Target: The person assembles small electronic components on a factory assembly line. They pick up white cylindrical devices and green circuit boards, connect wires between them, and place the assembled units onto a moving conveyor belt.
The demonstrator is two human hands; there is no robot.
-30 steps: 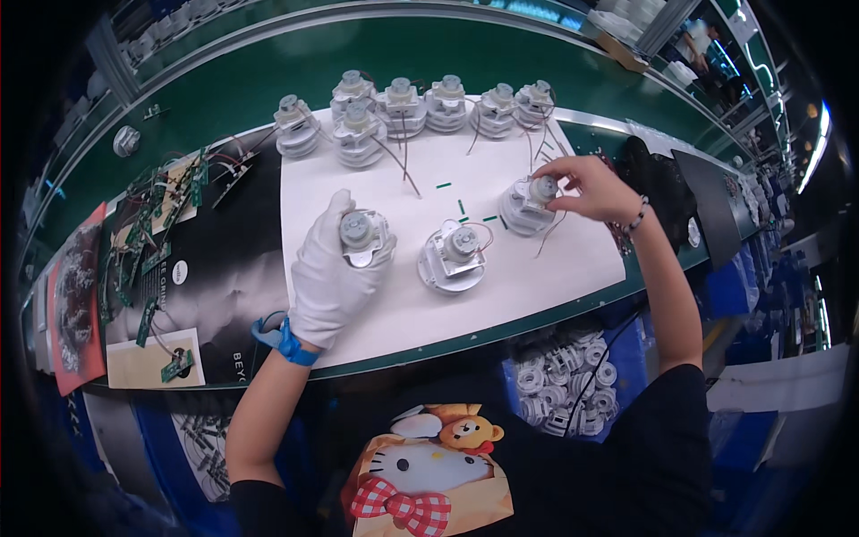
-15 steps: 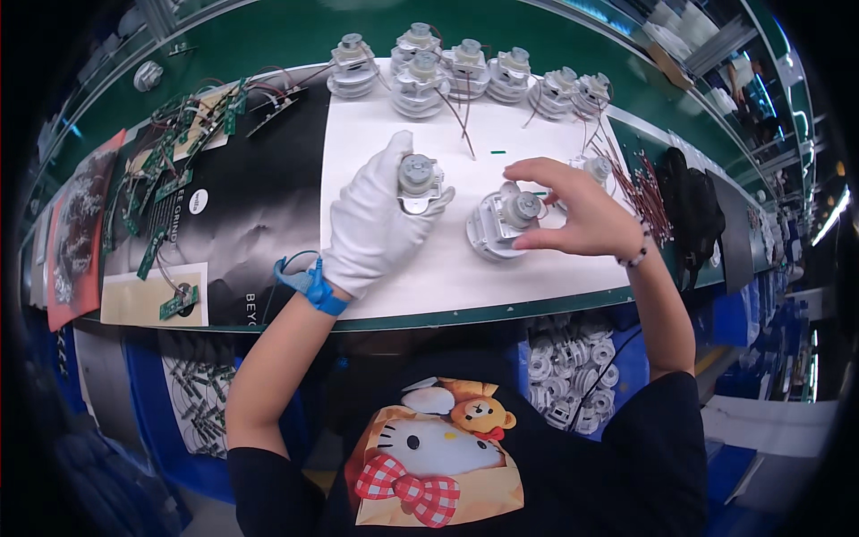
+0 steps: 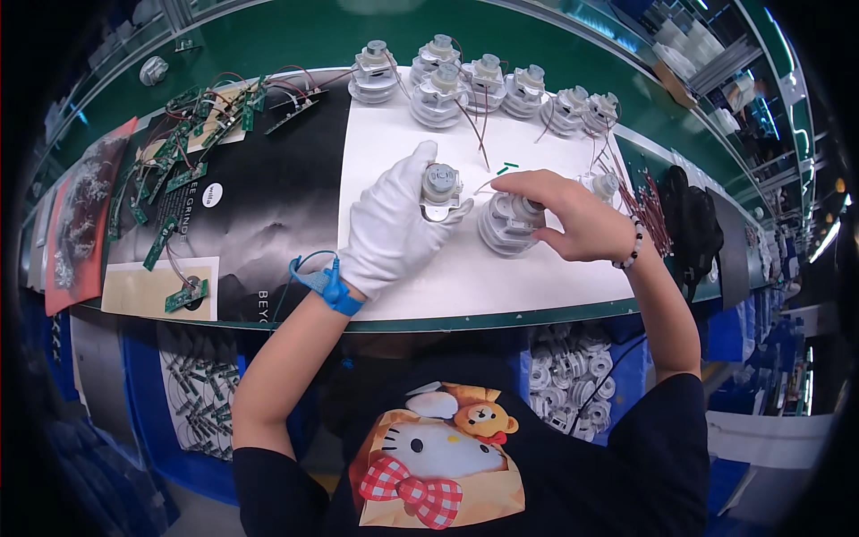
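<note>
Together over a white sheet (image 3: 537,291), two hands attend to separate motor assemblies. The gloved left hand (image 3: 389,224) grips one assembly (image 3: 440,183), motor facing up, while the bare right hand (image 3: 577,215) arches over a second assembly (image 3: 503,228) standing on the sheet; whether its fingers have closed on the top cannot be told, as they hide it. A thin pale lead near the index fingertip could be snagged and strained by a hasty lift, and a slackened glove could let the held assembly slip. Small green strips (image 3: 507,167) lie just beyond, easily scattered by a brushing finger. Behind the knuckles stands a third assembly (image 3: 606,186), exposed to a knock. Farther out, more assemblies (image 3: 438,103) cluster on the tabletop (image 3: 304,36), circuit boards (image 3: 188,294) to the left.
</note>
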